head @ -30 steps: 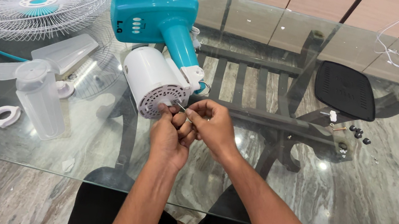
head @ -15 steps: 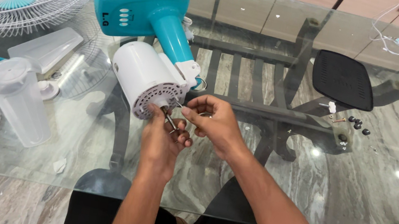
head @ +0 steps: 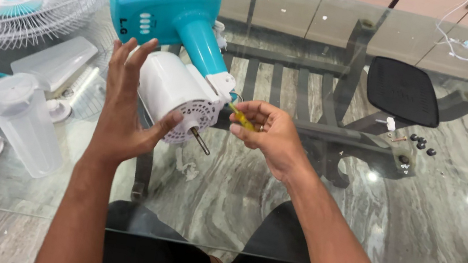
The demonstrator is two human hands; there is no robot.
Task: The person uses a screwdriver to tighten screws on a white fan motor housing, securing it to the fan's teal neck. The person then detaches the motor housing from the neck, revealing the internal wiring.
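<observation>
Left hand (head: 124,111) spread open against the white fan motor (head: 176,100) lying on the glass table (head: 294,222); right hand (head: 268,134) pinches a small yellow screwdriver (head: 241,117) beside the motor's shaft (head: 201,141), teal fan base (head: 163,4) behind

We hold our left hand (head: 125,105) raised and open, palm turned rightward, fingers spread and pointing up, thumb stretched out to the right. Our right hand (head: 268,134) sits just to the right of it at about the same height, fingers curled inward and pinched together at the tips. Both bare forearms angle up from the bottom edge, the right one slanting in from the lower right.
</observation>
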